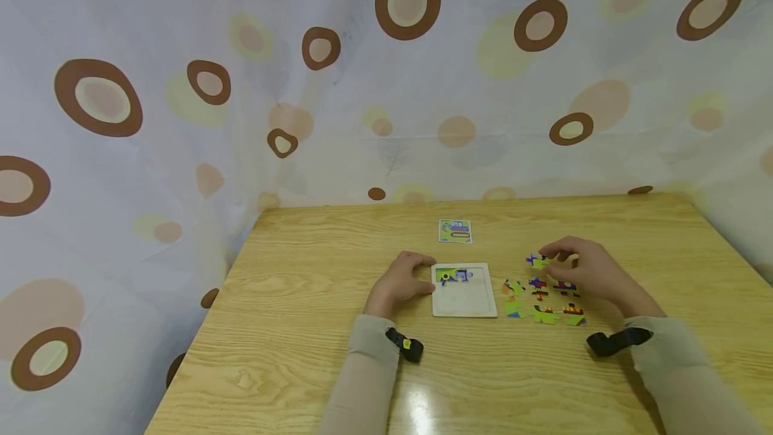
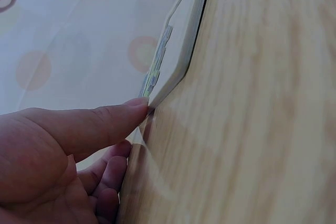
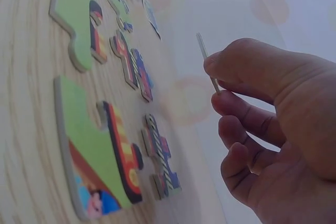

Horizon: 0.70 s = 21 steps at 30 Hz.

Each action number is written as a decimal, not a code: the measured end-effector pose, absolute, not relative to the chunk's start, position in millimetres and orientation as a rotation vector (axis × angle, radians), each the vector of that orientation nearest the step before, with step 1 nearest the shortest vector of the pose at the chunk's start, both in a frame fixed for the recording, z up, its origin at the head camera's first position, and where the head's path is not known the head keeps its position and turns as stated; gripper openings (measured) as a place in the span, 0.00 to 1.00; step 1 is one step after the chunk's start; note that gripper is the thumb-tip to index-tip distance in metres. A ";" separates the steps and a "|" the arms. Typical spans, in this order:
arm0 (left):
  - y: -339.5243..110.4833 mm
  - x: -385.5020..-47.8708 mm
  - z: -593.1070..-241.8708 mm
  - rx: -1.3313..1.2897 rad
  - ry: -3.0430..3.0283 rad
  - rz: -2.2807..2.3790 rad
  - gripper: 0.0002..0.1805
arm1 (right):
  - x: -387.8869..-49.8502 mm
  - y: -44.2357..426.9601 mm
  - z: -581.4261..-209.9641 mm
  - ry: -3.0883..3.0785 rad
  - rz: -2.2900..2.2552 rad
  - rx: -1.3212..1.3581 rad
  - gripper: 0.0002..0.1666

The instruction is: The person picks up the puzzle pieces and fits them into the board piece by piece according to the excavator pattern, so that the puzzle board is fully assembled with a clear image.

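Observation:
My left hand rests at the left side of a white puzzle tray, thumb and index finger spread along its edge. In the left wrist view, the thumb of the left hand touches the tray near a corner. Joined puzzle pieces lie in the tray's upper left. Between thumb and index finger, my right hand pinches a green and blue piece; the right wrist view shows this thin piece edge-on, lifted off the table.
Several loose pieces lie on the wooden table right of the tray. A small picture card showing a digger lies behind the tray. Patterned cloth hangs behind the table.

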<state>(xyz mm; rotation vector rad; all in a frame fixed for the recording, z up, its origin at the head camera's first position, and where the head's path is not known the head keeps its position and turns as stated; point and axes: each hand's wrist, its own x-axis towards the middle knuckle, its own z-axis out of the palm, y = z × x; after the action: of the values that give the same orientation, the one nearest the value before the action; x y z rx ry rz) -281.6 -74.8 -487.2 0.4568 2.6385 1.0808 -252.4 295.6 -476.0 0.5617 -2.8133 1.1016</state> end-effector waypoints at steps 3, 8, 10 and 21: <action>-74.9 -281.5 -487.0 0.458 2.637 1.081 0.26 | -251.3 291.9 -473.8 -2.817 1.130 0.572 0.17; -74.8 -281.3 -487.2 0.461 2.634 1.086 0.26 | -251.6 285.1 -470.4 -2.817 1.116 0.589 0.17; -74.8 -281.2 -487.4 0.461 2.633 1.086 0.26 | -252.4 282.3 -469.7 -2.813 1.105 0.608 0.17; -75.5 -281.0 -486.8 0.472 2.637 1.086 0.26 | -258.7 263.3 -472.0 -2.813 1.172 0.703 0.16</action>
<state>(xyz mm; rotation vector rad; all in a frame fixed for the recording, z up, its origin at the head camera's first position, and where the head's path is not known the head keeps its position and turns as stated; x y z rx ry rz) -281.0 -75.5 -486.8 0.4718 2.6368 1.0861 -258.7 263.3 -472.0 0.7033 -2.8128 1.1719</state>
